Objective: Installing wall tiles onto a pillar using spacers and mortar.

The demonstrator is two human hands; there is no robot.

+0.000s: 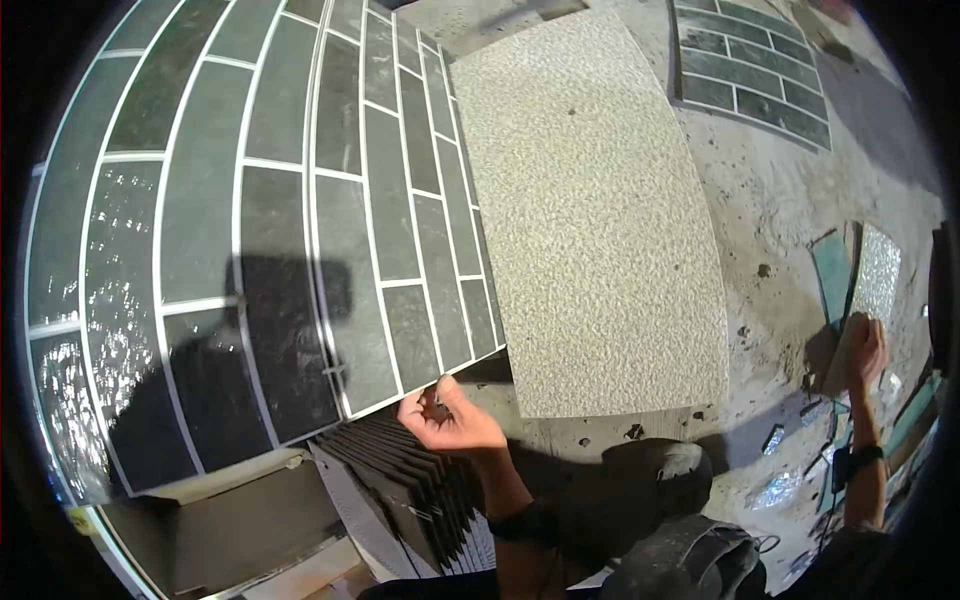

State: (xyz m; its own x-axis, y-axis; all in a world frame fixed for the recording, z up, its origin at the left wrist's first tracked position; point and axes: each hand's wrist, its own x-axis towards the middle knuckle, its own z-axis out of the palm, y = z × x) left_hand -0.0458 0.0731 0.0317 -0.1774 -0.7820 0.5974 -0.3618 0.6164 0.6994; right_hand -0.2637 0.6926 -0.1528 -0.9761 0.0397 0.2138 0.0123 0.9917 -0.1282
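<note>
A large panel of dark green brick-shaped tiles with white joints (275, 105) fills the left side. At its near right corner, my left hand (455, 420) is closed, thumb and curled fingers on the panel's edge. Far over on the right, my right hand (868, 352) closes around the lower end of a narrow tile strip (838, 360). Its fingers partly cover the strip. Just beyond that hand lie a shiny pale strip (877, 262) and a green strip (831, 270).
A speckled beige board (600, 220) lies on the dusty concrete floor (765, 210). Beyond it is a smaller tile panel (750, 60). A row of dark tiles (400, 490) stands below my left hand, beside an open box (250, 530). Shiny broken pieces (778, 490) lie near my right forearm.
</note>
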